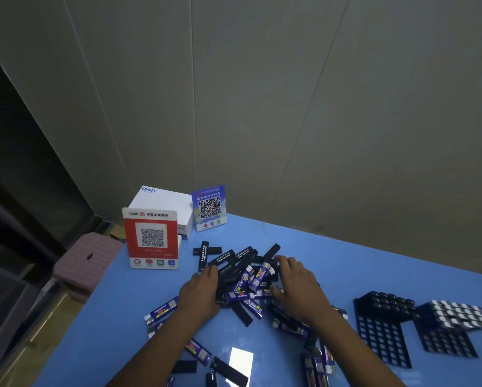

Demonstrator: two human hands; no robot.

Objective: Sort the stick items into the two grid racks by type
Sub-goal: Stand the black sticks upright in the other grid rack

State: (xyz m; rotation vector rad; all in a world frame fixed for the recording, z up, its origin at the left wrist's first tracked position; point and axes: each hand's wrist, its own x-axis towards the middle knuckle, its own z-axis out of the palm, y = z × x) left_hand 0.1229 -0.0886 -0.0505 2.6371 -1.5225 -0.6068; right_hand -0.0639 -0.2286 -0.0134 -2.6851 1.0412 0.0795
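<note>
Two bare forearms reach in from 6 o'clock, angling up toward the centre. The left hand (199, 294) lies palm down, its fingers pointing to 1 o'clock and closed together, fairly straight. The right hand (297, 286) sits at 3 o'clock from the left one, also palm down, back toward the camera, its fingers spread and pointing toward 11 o'clock, with the thumb stretched toward 9 o'clock. The two hands stay apart. Both wrists are straight, in line with the forearms.

Left hand (199, 293), right hand (297, 287): bare; forearms bare, no sleeves, rings or watch visible.
</note>
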